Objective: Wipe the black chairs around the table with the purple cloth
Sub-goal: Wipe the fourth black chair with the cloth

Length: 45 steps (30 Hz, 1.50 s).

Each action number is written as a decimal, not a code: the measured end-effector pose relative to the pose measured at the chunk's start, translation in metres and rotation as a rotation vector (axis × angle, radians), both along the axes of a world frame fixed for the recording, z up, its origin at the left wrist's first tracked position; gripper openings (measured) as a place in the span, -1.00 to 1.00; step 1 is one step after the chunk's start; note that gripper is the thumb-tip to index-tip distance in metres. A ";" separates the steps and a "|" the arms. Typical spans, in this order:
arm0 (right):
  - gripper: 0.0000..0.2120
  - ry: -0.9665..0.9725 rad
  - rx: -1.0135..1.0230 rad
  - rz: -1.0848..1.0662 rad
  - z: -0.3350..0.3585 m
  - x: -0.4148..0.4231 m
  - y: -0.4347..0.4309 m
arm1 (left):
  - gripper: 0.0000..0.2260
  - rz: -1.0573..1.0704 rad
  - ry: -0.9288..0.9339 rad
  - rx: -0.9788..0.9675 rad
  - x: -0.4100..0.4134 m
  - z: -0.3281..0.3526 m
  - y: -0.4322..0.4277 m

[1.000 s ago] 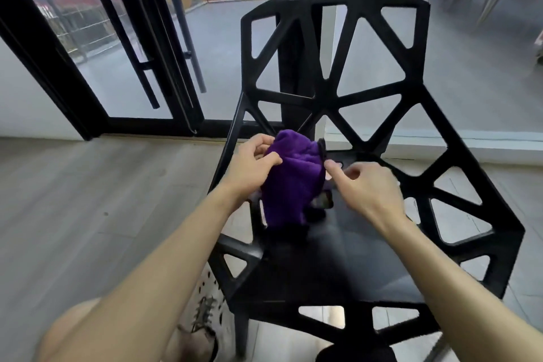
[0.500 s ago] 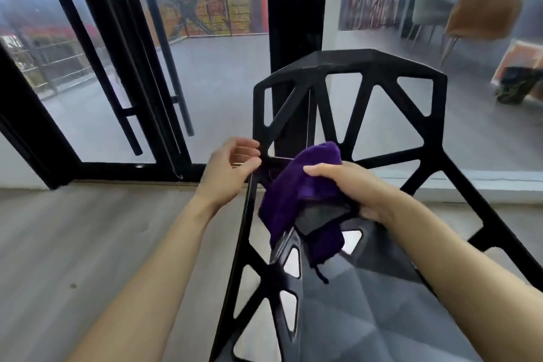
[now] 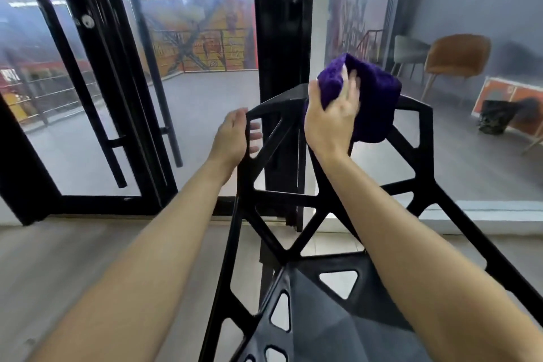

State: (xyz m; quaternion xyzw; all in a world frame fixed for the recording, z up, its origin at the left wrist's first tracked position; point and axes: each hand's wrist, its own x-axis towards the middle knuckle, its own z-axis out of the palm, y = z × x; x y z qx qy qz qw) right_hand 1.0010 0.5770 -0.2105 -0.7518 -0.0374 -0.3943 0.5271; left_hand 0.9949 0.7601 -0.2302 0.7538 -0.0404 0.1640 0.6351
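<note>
My right hand (image 3: 330, 117) grips bunched fuzzy purple cloth (image 3: 371, 97) on top rail of black lattice chair (image 3: 423, 191); my left hand (image 3: 233, 138) grasps backrest corner

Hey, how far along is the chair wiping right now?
Done: nothing shows which parts are already wiped. In hand: the right hand holds the purple cloth on the top rail of the black chair, while the left hand grips its corner. Left: likely the lower struts, the seat and any other black chairs, none in view.
</note>
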 end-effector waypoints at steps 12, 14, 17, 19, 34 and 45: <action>-0.35 -0.124 -0.755 -0.139 -0.050 0.065 -0.033 | -0.68 0.172 -0.109 0.099 0.041 -0.005 -0.011; -0.36 -0.046 -0.706 -0.200 -0.043 0.071 -0.072 | -0.67 0.169 -0.115 0.090 0.043 -0.005 -0.015; -0.35 0.042 -0.530 -0.150 -0.033 0.063 -0.031 | -0.68 0.189 -0.108 0.076 0.044 -0.007 -0.016; -0.34 -0.061 -0.596 -0.031 -0.032 0.049 0.024 | -0.69 0.194 -0.118 0.054 0.045 -0.008 -0.010; -0.36 -0.085 -0.604 0.097 -0.097 0.014 0.035 | -0.72 0.105 -0.051 -0.022 0.046 -0.002 -0.012; -0.39 -0.032 -0.358 0.139 -0.087 0.027 0.051 | -0.70 0.120 -0.045 0.014 0.044 -0.002 -0.013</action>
